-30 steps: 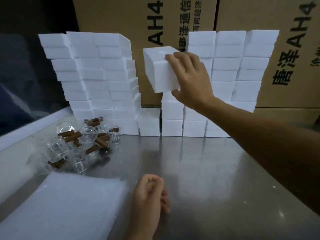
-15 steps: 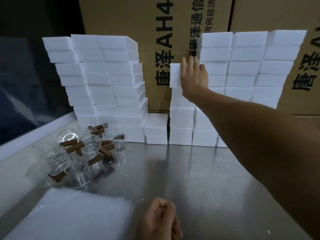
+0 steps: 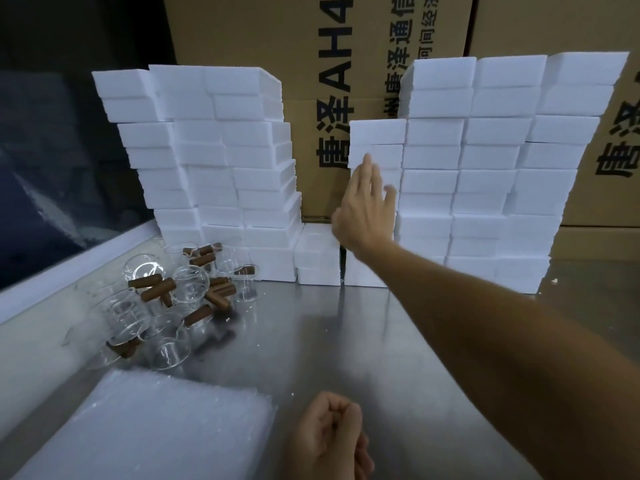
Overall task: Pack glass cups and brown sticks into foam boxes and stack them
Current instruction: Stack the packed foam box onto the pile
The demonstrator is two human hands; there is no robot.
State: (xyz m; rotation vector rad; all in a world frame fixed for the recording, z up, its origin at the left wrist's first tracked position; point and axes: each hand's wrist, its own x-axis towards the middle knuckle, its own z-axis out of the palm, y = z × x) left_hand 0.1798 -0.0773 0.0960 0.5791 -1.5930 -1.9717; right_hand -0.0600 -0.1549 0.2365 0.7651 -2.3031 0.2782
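Fingers straight, right hand (image 3: 366,209) reaches before the foam boxes (image 3: 377,143); left hand (image 3: 329,434) fisted, holding nothing.

A packing warehouse: printed cardboard cartons (image 3: 311,98) behind foam boxes (image 3: 214,161) stacked on a steel table (image 3: 346,341).

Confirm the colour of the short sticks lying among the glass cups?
Brown: the short cylindrical sticks among the clear glass cups, seen in the head view.
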